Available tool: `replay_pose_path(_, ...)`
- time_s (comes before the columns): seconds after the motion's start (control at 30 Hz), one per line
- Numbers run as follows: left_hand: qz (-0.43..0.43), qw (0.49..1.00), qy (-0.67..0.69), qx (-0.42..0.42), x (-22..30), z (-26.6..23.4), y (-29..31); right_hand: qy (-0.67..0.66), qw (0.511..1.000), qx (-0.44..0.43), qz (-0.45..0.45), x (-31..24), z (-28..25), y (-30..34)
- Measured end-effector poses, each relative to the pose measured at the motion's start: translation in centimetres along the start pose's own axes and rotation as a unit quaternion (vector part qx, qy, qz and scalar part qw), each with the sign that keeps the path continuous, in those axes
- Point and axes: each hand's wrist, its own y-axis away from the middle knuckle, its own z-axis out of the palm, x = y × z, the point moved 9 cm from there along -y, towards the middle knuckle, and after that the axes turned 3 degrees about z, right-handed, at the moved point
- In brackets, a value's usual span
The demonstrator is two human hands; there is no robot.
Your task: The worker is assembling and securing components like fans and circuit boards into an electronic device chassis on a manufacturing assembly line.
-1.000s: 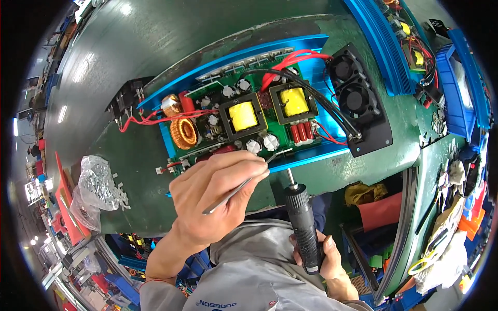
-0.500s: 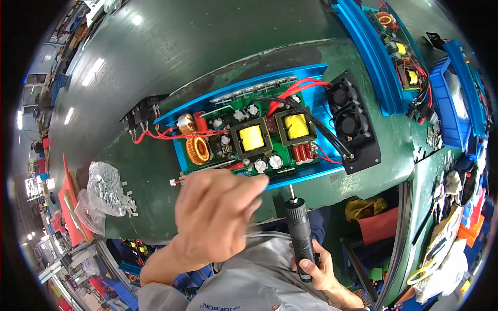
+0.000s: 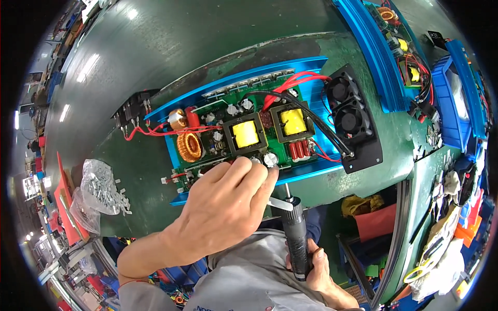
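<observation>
A blue metal case [image 3: 306, 168] with a green circuit board [image 3: 207, 150] lies on the bench before me, its near wall toward me. My left hand [image 3: 223, 202] is over that near wall, fingers bent and pressed together, covering part of the board's edge. From under its fingers sticks a flat pale strip [image 3: 280, 203] with a rounded end; its other end is hidden. My right hand [image 3: 319, 269] is wrapped round the lower part of a black electric screwdriver [image 3: 295, 233]. The driver's bit points up to the outside of the case's near wall.
A black fan panel [image 3: 355, 119] stands at the case's right end. A bag of small metal parts [image 3: 104, 189] lies at left. Another blue case [image 3: 376, 62] with a board is at upper right, beside a blue bin [image 3: 450, 103]. The bench edge is close to me.
My left hand has moved slightly right along the near wall, and the pale strip now shows beneath it. The case has shifted a little left and turned slightly. The screwdriver stays near the wall.
</observation>
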Motion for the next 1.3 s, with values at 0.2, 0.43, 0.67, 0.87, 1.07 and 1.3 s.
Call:
replay_pose_path(0.2, 0.0, 0.999, 0.03, -0.022, -0.1, -0.3, -0.2, -0.068, 0.996, -0.037, 0.047, 0.0, 2.0, -0.9)
replay_pose_path(0.43, -0.024, 0.994, 0.087, 0.067, -1.0, -1.2, 0.4, -0.019, 0.998, -0.029, 0.061, 1.0, -0.8, 0.1)
replay_pose_path(0.67, 0.018, 0.988, 0.069, 0.134, -0.3, -0.9, -5.1, 0.078, 0.942, 0.267, -0.19, -7.3, -8.9, 3.5)
replay_pose_path(0.87, 0.041, 0.981, 0.156, 0.109, -1.1, -0.2, -6.8, 0.233, 0.904, 0.352, -0.067, -16.0, -10.3, 1.5)
replay_pose_path(1.07, -0.055, 0.951, 0.2, 0.228, -3.7, -1.9, -3.8, 0.589, 0.631, 0.417, -0.284, -22.3, -8.3, -1.5)
replay_pose_path(1.3, -0.343, 0.898, 0.249, 0.117, -8.3, 0.4, -0.8, 0.614, 0.602, 0.394, -0.324, -22.7, -6.7, -1.7)
